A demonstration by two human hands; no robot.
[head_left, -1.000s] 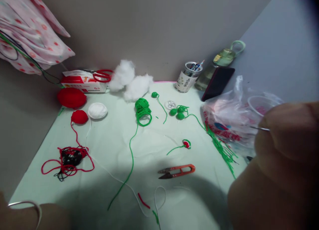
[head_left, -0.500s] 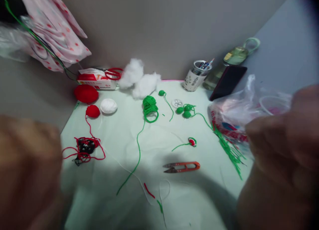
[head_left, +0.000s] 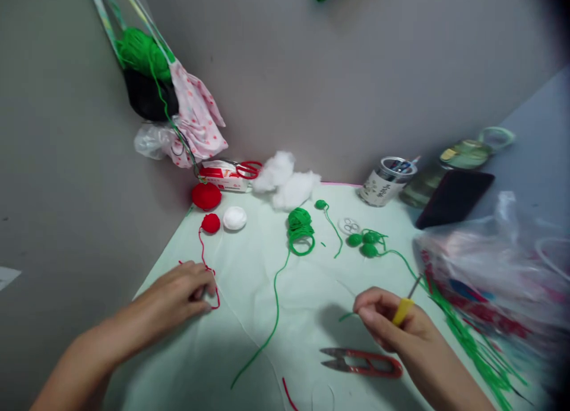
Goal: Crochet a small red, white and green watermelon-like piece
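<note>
My left hand (head_left: 191,287) rests on the table at the left, its fingers curled down over the spot of the black yarn bundle, which it covers. Red yarn (head_left: 217,292) loops out beside these fingers and runs up to a small red ball (head_left: 211,223). In my right hand (head_left: 392,322) is a crochet hook with a yellow handle (head_left: 403,311), its metal tip pointing up and right. A short green yarn end (head_left: 347,317) sticks out left of the pinched fingertips; the small piece it belongs to is hidden. Orange thread snips (head_left: 363,362) lie just below this hand.
A green yarn skein (head_left: 300,230), white stuffing (head_left: 289,179), a white ball (head_left: 234,218) and small green crocheted pieces (head_left: 369,244) lie farther back. At the right are cut green strands (head_left: 467,345), a plastic bag (head_left: 490,262), a pen can (head_left: 385,182) and a phone (head_left: 456,198).
My blurred hands have come down to the table. The left now covers the black yarn; the right is where the small red-and-green piece lay. The view has tilted up and left.
</note>
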